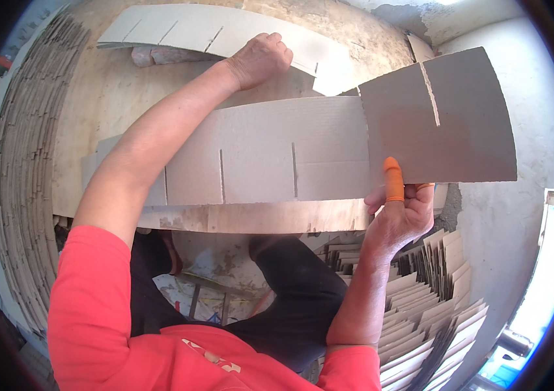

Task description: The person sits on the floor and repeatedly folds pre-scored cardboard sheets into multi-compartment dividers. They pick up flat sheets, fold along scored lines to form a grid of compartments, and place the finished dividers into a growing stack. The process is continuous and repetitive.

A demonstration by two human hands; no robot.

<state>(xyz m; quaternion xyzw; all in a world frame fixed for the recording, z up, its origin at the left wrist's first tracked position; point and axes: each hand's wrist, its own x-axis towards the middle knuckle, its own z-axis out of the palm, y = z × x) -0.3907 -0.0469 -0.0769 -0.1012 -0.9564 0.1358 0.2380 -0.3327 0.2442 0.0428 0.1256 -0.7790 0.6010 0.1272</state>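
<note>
1. Workbench (101,98) of worn, pale wood spreads under and beyond both hands; its front edge runs just above the right wrist.
2. Stacked cardboard (19,182) stands on edge in a tall curved bank well off to the left of the left forearm.
3. Long slotted cardboard strip (270,159) lies across the bench between the two hands, its right end tucked behind the piece that the right hand holds.
4. Slotted cardboard piece (446,124) is held up directly above the right hand, one slit cut down from its top edge.
5. Curved slotted strip (192,29) lies at the far side, under the left hand.
6. Cut cardboard sheets (426,306) fan out below and right of the right wrist.
7. Left hand (260,58) rests palm down, fingers curled on the far strip.
8. Right hand (400,208) pinches the piece's lower edge; an orange finger cot (392,179) covers its raised finger.
</note>
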